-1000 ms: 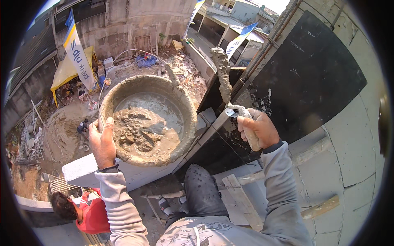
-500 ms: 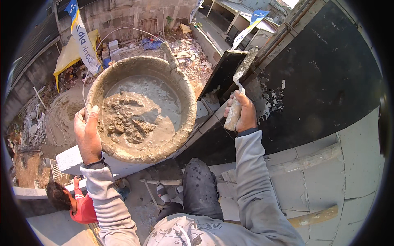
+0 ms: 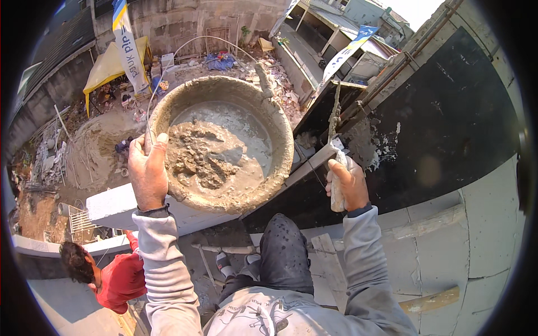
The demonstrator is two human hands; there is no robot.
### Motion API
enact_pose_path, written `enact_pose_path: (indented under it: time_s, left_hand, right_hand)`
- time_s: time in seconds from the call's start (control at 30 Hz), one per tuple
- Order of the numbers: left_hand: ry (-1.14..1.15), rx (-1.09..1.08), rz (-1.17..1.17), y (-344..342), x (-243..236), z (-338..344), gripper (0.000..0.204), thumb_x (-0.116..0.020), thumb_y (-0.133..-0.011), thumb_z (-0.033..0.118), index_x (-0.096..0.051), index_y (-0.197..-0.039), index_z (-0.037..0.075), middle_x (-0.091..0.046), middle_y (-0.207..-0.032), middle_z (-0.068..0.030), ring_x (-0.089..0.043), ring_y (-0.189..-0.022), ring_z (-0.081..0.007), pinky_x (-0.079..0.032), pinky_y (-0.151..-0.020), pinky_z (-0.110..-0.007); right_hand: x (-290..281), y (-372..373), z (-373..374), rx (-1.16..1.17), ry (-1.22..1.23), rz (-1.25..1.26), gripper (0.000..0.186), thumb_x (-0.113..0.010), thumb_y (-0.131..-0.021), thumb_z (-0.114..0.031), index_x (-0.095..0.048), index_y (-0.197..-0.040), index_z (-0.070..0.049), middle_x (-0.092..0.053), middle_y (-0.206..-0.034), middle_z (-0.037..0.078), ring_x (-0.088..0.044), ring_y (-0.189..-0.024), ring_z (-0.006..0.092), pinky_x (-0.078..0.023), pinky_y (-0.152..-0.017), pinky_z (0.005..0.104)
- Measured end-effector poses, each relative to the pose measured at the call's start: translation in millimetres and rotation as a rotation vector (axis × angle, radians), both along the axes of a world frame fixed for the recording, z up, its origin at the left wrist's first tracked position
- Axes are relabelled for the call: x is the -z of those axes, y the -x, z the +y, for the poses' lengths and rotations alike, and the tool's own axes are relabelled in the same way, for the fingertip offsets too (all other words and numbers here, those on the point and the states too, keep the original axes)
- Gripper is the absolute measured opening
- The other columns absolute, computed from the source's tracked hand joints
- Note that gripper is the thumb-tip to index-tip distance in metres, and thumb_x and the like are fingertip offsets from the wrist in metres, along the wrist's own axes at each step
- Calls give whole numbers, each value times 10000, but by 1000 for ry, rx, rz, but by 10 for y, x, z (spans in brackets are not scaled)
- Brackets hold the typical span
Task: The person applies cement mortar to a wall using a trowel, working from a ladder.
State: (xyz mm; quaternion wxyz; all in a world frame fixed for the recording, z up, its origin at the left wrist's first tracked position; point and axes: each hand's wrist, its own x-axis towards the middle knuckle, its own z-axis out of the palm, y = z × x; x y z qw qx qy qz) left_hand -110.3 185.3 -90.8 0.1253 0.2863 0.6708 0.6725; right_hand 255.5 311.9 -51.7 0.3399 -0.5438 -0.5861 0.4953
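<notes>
My left hand [image 3: 149, 172] grips the left rim of a mortar-crusted bucket [image 3: 283, 140], thumb over the edge and fingers hidden outside. Inside lies wet grey-brown mortar [image 3: 204, 159], heaped at the left and near side, with watery grey slurry toward the far right. The bucket's thin wire handle arches up beyond the far rim. To the right, my right hand [image 3: 350, 182] is closed around the pale, caked handle of a trowel [image 3: 335, 115]. Its mortar-coated blade points up and away, seen nearly edge-on, apart from the bucket.
A black panel wall [image 3: 448, 129] rises on the right, with pale blocks [image 3: 431, 241] nearer me. A white block ledge [image 3: 115, 203] runs under the bucket. Below left, a person in a red shirt [image 3: 120, 280] is close by. Rubble and a yellow canopy [image 3: 109, 70] lie far below.
My left hand and the bucket have shifted right in view. My right hand has come lower and right, and the trowel has turned so its blade is nearly edge-on. The red-shirted person has moved slightly.
</notes>
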Motion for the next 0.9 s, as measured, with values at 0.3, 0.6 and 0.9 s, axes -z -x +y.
enact_pose_path:
  time_s: [0.3, 0.6, 0.9]
  left_hand:
    - [39, -59, 37, -28, -9, -49, 424, -693, -876, 316, -595, -1064, -51, -670, -889, -132, -617, -801, -183, -485, -771, -317]
    - [73, -131, 122, -220, -93, -54, 437, -682, -867, 354, -602, -1100, -7, -692, -897, -238, -688, -847, -380, -516, -761, -435]
    - [74, -167, 137, -207, -45, -135, 513, -685, -875, 447, -598, -1117, 3, -690, -897, -227, -680, -862, -409, -515, -748, -455]
  right_hand:
    - [-1458, 709, -132, -605, -1063, -1426, 191, -661, -770, -132, -617, -930, -39, -665, -760, 153, -691, -736, 320, -546, -646, 406]
    - [-819, 1726, -65, -971, -560, -1465, 301, -602, -689, -158, -695, -907, 28, -698, -867, 226, -689, -871, 377, -547, -789, 439]
    - [-671, 1786, -130, -848, -529, -1261, 353, -609, -737, -243, -725, -952, 13, -707, -929, 226, -687, -930, 367, -543, -831, 427]
